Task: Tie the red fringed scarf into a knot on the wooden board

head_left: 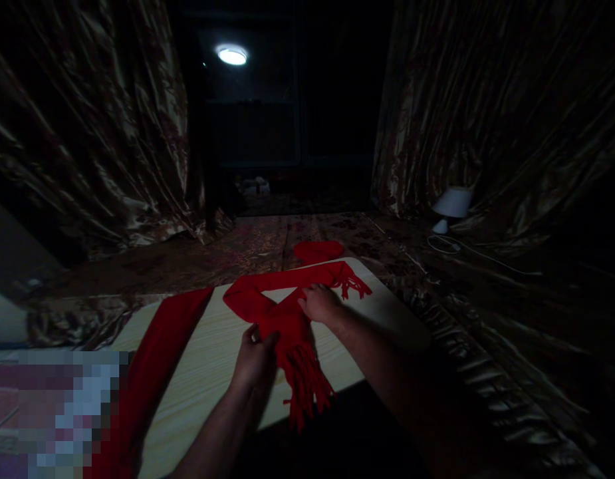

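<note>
A red fringed scarf lies looped and crossed over itself on a pale wood-grain table. One fringed end hangs toward the near edge; the other fringe rests near the far right corner. My left hand grips the left edge of the near end, thumb on top and the other fingers partly hidden. On the far side of the crossing, my right hand has its fingers curled onto the scarf's upper strip. The dim light hides exactly how much cloth is between those fingers.
Another long red cloth strip runs across the table's left side. Beyond the table's far edge sits a folded red cloth on a patterned cover. A white lamp with a cord stands at right. Patterned curtains flank a dark window.
</note>
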`<state>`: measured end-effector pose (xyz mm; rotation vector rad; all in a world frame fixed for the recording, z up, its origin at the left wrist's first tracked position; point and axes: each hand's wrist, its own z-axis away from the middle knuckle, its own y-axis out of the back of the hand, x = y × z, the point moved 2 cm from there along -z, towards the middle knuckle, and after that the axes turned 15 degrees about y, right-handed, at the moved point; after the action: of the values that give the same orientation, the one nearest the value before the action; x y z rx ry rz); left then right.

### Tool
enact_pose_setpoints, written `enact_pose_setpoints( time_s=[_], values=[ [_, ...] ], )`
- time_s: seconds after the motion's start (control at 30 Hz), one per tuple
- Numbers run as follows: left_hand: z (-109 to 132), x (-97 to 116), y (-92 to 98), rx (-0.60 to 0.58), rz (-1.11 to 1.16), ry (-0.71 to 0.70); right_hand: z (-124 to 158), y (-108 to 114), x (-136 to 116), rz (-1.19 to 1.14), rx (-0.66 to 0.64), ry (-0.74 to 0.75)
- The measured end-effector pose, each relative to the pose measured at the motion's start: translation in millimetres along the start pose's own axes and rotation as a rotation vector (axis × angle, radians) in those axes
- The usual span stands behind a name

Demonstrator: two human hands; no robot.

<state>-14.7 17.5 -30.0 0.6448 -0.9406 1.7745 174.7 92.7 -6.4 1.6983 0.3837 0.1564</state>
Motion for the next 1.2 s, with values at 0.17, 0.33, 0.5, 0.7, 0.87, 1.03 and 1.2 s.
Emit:
enact_pose_setpoints(
  time_s=[0.17, 0.33, 0.5, 0.7, 0.87, 1.03, 1.2],
  values=[
    [11, 11, 15.8, 0.059, -0.377, -0.128, 7, -12, 16, -0.086, 0.105, 0.096],
    [10, 39, 25.0, 0.121, -0.563, -0.487, 30, 5, 13, -0.092, 0.223, -0.004],
    [-7, 44, 21.1, -0.213, -0.723, -0.663, 59, 14, -15, -0.316, 0.083, -0.17],
    [-37, 20, 29.2, -0.147, -1.454, -0.908, 77, -8, -41, -0.844, 0.173, -0.238],
    [-30, 18, 28.8, -0.074, -1.521, -0.952, 90, -11, -68, -1.405, 0.239, -0.238],
    [-22, 21, 26.9, -0.063, -1.534, -0.899, 105, -6, -88, -1.675, 0.323, -0.279],
    [-17, 22, 25.8, -0.072, -1.513, -0.88, 123, 2, -92, -1.698, 0.177, -0.292]
  ],
)
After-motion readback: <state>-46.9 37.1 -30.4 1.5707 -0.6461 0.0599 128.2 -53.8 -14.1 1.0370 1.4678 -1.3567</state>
